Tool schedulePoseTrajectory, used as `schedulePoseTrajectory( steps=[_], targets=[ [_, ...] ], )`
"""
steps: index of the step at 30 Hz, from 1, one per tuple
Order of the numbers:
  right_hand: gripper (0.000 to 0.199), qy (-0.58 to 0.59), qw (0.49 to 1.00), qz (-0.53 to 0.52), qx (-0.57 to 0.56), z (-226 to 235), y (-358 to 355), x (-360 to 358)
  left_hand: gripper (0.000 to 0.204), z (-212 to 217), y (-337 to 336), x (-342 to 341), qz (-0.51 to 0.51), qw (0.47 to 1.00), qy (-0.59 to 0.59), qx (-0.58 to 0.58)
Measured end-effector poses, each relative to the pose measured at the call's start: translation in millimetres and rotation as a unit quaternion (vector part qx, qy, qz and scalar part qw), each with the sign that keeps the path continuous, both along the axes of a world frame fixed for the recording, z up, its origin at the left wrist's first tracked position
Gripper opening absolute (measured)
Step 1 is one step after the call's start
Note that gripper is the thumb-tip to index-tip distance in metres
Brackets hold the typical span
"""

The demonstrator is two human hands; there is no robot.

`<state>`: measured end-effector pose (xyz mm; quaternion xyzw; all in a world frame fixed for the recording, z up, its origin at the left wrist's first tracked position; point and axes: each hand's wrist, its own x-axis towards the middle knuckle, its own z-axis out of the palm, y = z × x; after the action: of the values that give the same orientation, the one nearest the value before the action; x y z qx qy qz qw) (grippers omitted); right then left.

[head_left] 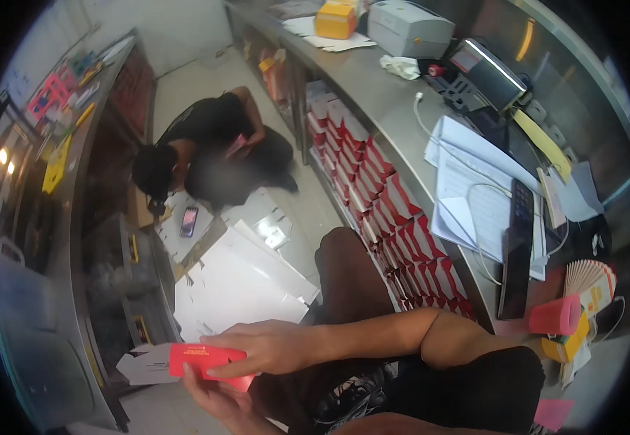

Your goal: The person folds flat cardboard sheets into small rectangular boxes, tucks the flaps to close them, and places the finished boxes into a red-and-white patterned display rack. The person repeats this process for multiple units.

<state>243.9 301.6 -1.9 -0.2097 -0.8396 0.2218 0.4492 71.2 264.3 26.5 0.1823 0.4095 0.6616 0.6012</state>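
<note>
A red card piece (202, 360) with small gold print, looking like a folded paper box, is between my two hands at the lower left. A white flap (145, 366) sticks out from its left side. My right hand (275, 346) reaches in from the right and holds the card from above, its fingers on the red face. Below it, my left hand (217, 399) grips the lower edge, with the thumb up against the red side. Part of the card is hidden behind my fingers. Just beyond my hands, a pile of flat white card sheets (246, 279) lies low down.
Another person (210, 148) in black crouches ahead, holding something red. A phone (189, 222) lies on white sheets beside them. Stacked red-and-white folded boxes (394, 217) fill the shelf under the right counter (373, 87). Papers (467, 181), a keyboard (515, 246) and a pink cup (555, 315) stand there.
</note>
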Motion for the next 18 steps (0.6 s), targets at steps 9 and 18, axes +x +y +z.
schedulePoseTrajectory(
  steps=[9, 18],
  targets=[
    [0.070, 0.111, 0.975, 0.143, -0.126, 22.3, 1.6, 2.2, 0.047, -25.8, -0.4, -47.8, -0.068, 0.990, 0.114, -0.043],
    [0.037, 0.096, 0.985, -0.141, 0.019, 25.6, 12.5, -19.0, 0.043, -19.6, 17.6, -13.6, 0.008, 0.988, 0.150, 0.035]
  ],
)
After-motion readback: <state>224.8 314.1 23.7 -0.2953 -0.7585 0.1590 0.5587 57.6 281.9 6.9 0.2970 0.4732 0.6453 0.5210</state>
